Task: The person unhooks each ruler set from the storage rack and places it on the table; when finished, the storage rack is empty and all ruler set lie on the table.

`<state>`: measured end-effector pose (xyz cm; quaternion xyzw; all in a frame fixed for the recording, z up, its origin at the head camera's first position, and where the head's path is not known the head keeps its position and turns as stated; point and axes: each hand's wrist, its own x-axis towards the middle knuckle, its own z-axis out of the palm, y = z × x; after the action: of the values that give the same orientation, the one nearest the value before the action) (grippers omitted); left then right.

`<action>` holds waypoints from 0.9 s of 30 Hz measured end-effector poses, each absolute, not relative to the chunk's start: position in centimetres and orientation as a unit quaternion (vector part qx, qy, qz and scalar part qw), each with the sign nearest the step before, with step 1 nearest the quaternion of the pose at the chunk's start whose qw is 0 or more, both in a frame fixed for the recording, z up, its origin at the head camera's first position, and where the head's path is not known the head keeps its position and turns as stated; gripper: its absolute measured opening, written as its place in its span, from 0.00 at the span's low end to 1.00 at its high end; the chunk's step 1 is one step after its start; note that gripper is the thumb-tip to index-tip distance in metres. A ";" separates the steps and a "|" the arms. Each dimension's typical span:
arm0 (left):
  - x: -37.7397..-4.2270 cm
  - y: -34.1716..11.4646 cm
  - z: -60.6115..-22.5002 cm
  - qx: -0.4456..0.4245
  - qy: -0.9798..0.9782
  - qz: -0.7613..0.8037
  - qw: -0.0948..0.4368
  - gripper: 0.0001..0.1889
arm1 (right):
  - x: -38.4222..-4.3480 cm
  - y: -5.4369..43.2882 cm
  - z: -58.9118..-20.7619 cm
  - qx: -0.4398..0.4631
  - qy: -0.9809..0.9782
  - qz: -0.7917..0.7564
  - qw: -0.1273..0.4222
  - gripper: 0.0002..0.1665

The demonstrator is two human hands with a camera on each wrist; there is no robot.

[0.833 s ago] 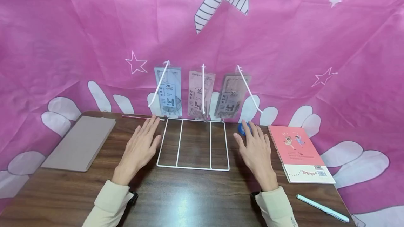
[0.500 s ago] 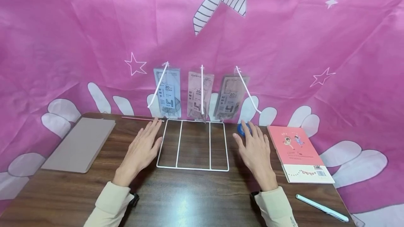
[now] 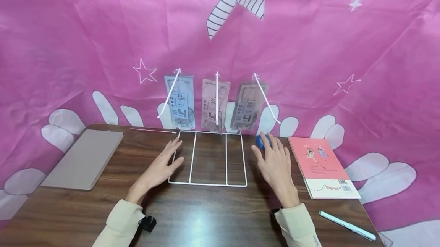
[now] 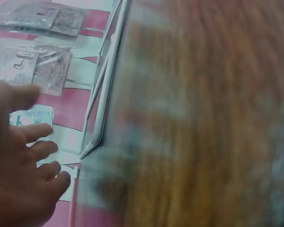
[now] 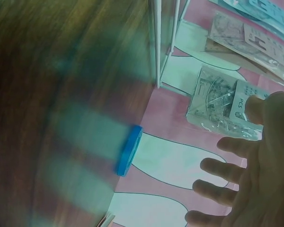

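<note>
A white wire rack [image 3: 191, 159] lies with its base on the brown table, its three prongs rising at the back. From these hang clear packets of ruler sets: a blue one [image 3: 180, 102], a pink one [image 3: 215, 104] and a grey one [image 3: 249, 105]. My left hand [image 3: 158, 170] hovers at the left side of the rack's base, fingers spread, nothing held. Right of the base, my right hand [image 3: 275, 165] reaches forward with loose fingers and holds nothing. Beyond its fingertips lies a blue ring-shaped roll [image 5: 128, 151], partly covered in the head view.
A grey notebook [image 3: 84, 159] lies at the left. On the right are a pink and white booklet [image 3: 323, 163] and a pale pen [image 3: 347, 225]. A thin red stick [image 3: 148, 130] lies along the back edge, before a pink curtain [image 3: 292, 41].
My left hand has turned, thumb upward, and shifted right toward the rack's base. The right hand has barely moved. The head view has shifted slightly.
</note>
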<state>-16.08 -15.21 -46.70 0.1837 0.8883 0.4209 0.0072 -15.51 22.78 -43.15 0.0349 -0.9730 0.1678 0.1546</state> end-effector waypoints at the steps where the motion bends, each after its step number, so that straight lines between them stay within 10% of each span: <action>1: -16.1 -15.3 -46.9 0.186 0.891 0.415 0.010 0.35 | -15.6 22.7 -43.2 0.037 -0.972 0.172 0.157 0.39; 13: -16.3 -16.4 -48.6 0.256 0.891 0.374 0.033 0.37 | -16.1 22.0 -44.0 0.050 -0.943 0.257 0.204 0.30; 27: -16.9 -16.9 -50.3 0.255 0.875 0.404 -0.079 0.23 | -18.3 21.9 -43.2 0.031 -0.895 0.367 0.253 0.26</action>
<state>-16.89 -16.93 -50.31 0.2549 0.8751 0.4036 -0.0791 -18.35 21.86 -43.17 0.0314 -0.8949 0.3667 0.2525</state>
